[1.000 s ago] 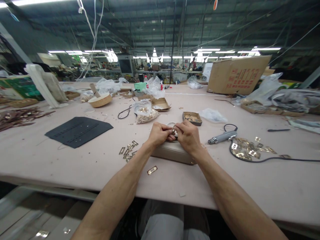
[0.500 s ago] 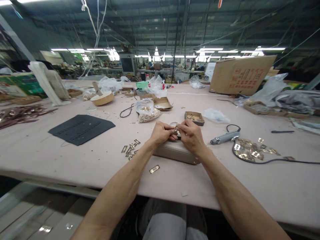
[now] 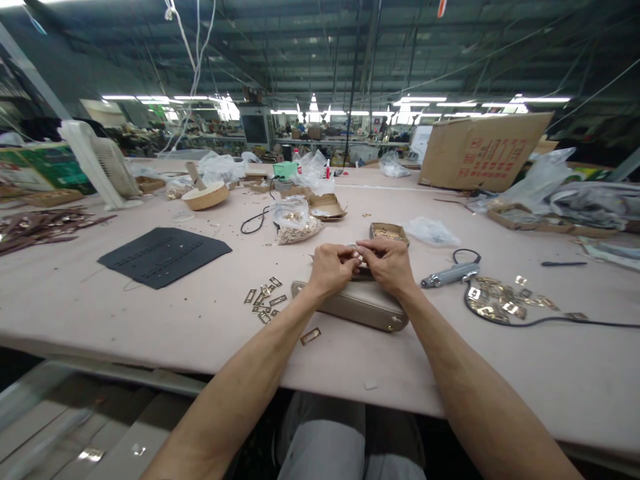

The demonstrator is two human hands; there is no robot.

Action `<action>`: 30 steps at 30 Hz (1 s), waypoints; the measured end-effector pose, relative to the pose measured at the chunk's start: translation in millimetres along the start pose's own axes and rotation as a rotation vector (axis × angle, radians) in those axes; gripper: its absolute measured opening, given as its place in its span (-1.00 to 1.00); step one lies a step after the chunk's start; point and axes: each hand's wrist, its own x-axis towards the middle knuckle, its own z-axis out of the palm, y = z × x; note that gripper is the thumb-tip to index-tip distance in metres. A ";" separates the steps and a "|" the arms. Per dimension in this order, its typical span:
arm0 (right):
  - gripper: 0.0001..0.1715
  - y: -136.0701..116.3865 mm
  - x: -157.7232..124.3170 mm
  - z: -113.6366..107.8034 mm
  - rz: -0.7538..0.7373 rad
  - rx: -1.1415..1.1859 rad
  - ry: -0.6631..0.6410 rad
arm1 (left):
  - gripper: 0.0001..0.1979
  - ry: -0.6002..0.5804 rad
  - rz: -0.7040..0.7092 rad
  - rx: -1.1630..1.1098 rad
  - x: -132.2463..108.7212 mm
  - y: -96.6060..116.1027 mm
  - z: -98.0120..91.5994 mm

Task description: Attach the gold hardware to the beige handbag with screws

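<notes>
Two hands of ours, the left hand (image 3: 331, 271) and the right hand (image 3: 391, 267), pinch between their fingertips a small shiny piece (image 3: 358, 255), too small to identify. It is above the far side of the long taupe leather-like bag (image 3: 364, 309), which lies on the pale pink bench (image 3: 200, 333). Left of this bag we have gold rectangular metal frames (image 3: 265, 291); right of it, a grey cylindrical power screwdriver (image 3: 450, 275); behind it, a small open cardboard box (image 3: 373, 232).

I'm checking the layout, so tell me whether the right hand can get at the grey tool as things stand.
Probably yes: the grey tool lies to the right of the right hand, with nothing seen blocking the way, though that hand's fingers are busy close to the left hand.
</notes>
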 end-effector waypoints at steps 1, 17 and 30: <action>-0.81 -0.5 0.5 0.7 -0.003 0.001 0.014 | -0.89 0.032 0.080 0.112 -1.9 1.7 1.7; -0.79 17.9 16.8 -30.4 -0.098 0.093 -0.375 | -0.83 0.031 0.301 0.480 -6.2 4.4 6.0; -0.81 10.2 12.7 -11.8 -0.162 -0.031 -0.179 | -0.80 0.044 0.174 0.361 -4.6 5.1 5.9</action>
